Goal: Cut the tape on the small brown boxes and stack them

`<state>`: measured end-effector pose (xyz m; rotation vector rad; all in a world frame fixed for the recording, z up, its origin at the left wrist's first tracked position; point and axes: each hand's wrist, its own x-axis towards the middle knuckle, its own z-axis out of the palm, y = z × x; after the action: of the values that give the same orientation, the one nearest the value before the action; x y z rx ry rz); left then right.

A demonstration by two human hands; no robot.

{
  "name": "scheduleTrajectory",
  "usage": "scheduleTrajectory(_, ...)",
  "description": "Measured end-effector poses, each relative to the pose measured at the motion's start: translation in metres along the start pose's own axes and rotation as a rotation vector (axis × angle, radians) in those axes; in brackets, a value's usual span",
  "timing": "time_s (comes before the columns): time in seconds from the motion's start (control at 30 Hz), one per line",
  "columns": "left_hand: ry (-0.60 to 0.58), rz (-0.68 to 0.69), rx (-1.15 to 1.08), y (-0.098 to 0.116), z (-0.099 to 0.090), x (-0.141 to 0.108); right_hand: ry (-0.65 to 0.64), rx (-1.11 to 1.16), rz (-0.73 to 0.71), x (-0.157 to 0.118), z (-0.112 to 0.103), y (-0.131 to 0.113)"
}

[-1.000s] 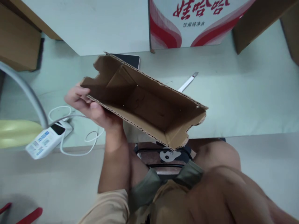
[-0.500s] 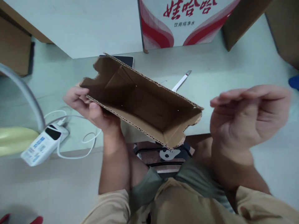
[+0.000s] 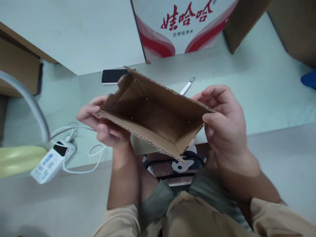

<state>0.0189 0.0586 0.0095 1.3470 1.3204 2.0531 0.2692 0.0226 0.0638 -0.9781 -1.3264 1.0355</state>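
Note:
An open, bare cardboard box (image 3: 158, 115) is held up in front of me, tilted so that I look down into it. My left hand (image 3: 106, 121) grips its left end, fingers on the outside near the notched edge. At the right end, my right hand (image 3: 224, 121) pinches the far corner of the wall, thumb towards me and fingers behind. Beyond the box, a white utility knife (image 3: 187, 86) lies on the table, its lower part hidden by the cardboard. A dark-screened phone (image 3: 113, 76) lies behind the box's left end, partly covered.
A white carton with red print (image 3: 185, 36) stands at the back. Left lie a white power bank or charger with a cable (image 3: 53, 163) and a yellow object (image 3: 19, 159). A grey curved tube (image 3: 32, 102) arches at far left. Something blue (image 3: 308, 79) is at the right edge.
My right hand has moved left and taken hold of the box's right end. The box has turned slightly, and more of the phone shows. The view has shifted a little.

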Motion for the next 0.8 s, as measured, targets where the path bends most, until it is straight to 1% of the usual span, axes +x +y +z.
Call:
scheduleTrajectory(0.07,0.081,0.217,-0.114,0.000,0.006,-0.005,0.032,-0.013,0.017,0.002,0.000,0.000)
scheduleTrajectory(0.1,0.089,0.273,-0.149,0.001,0.008,-0.007,0.048,-0.019,0.015,0.003,-0.001,0.001)
scheduleTrajectory(0.2,0.046,0.276,-0.168,0.003,0.012,-0.011,0.102,-0.037,-0.043,0.006,-0.003,0.009)
scheduleTrajectory(0.33,-0.025,0.325,-0.200,0.005,0.008,-0.011,0.159,-0.095,-0.148,0.011,-0.006,0.025)
scheduleTrajectory(0.43,-0.077,0.294,-0.127,0.003,0.002,-0.013,0.155,-0.148,-0.164,0.014,-0.006,0.036)
scheduleTrajectory(0.57,-0.062,0.225,0.111,-0.005,-0.004,-0.016,0.117,-0.109,-0.179,0.013,-0.006,0.046)
scheduleTrajectory(0.73,-0.089,0.185,0.306,-0.006,-0.007,-0.015,-0.056,0.021,-0.277,0.007,-0.011,0.054)
scheduleTrajectory(0.8,-0.103,0.163,0.341,-0.003,-0.006,-0.014,-0.088,0.031,-0.303,0.006,-0.013,0.056)
